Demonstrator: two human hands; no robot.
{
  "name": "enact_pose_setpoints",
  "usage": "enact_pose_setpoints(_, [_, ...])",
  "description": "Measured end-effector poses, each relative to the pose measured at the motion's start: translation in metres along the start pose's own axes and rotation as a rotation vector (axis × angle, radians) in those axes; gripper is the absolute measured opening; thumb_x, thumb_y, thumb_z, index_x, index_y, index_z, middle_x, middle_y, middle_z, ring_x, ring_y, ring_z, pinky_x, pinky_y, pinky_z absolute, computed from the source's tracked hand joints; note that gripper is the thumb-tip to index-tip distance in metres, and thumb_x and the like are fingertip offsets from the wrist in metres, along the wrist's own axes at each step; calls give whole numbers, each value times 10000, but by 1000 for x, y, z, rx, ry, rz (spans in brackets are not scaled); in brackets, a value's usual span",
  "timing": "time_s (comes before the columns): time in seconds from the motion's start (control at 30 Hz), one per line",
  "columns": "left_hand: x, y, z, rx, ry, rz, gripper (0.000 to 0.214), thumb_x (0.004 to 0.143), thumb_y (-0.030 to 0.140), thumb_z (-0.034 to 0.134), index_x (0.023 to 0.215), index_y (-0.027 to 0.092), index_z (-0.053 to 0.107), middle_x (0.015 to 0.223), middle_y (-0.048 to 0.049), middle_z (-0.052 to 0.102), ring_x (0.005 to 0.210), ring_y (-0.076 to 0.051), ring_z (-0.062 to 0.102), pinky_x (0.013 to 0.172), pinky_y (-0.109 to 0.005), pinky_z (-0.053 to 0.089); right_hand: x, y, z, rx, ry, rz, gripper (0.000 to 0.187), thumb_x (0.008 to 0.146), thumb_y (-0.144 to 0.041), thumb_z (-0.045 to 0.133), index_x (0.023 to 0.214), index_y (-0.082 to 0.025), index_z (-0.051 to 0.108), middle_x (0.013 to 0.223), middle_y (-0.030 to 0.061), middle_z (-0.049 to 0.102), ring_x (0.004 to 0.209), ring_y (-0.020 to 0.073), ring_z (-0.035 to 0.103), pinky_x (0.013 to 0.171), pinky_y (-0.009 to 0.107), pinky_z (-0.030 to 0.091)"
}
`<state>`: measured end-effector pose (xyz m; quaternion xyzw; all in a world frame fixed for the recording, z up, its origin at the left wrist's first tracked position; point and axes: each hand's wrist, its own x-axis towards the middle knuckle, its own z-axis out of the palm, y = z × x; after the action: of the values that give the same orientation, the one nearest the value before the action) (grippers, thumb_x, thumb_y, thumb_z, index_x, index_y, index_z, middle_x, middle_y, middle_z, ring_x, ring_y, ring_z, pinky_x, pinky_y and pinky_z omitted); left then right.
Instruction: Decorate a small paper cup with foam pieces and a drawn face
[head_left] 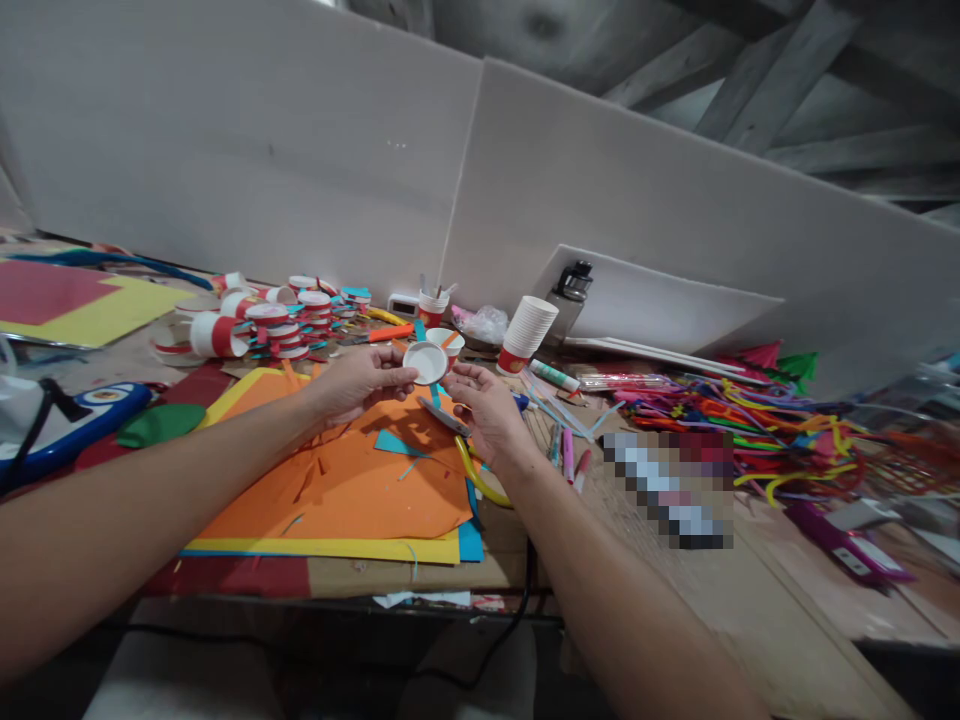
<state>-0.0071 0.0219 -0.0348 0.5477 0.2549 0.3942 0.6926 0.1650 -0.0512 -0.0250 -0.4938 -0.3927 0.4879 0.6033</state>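
Above the orange paper, my left hand pinches the left side of a small white paper cup, its round face turned toward me. Orange and light-blue paper strips stick out around this cup. On its right side are the curled fingers of my right hand, touching the edge; what lies between those fingertips is partly hidden. Below the hands, a grey, blade-like piece and a curved yellow handle show near the right palm. Another white cup stands just behind.
Red-and-white cup pieces with strips crowd the back left. A stack of paper cups, a dark bottle and a glue stick stand or lie behind right. Markers and colourful pipe cleaners lie to the right.
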Motion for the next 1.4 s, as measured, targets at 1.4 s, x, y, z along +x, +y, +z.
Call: enact_pose_setpoints(1.4, [0,1,-1,-4,10,-15,310,628,261,834,815,106,641,651,-4,629,558,-68,564,559,-178,443,1,-5,-1,182,-49,65,265,614,-221,724,844,-219,593,786,-40,661,655,89,527,554,220,371])
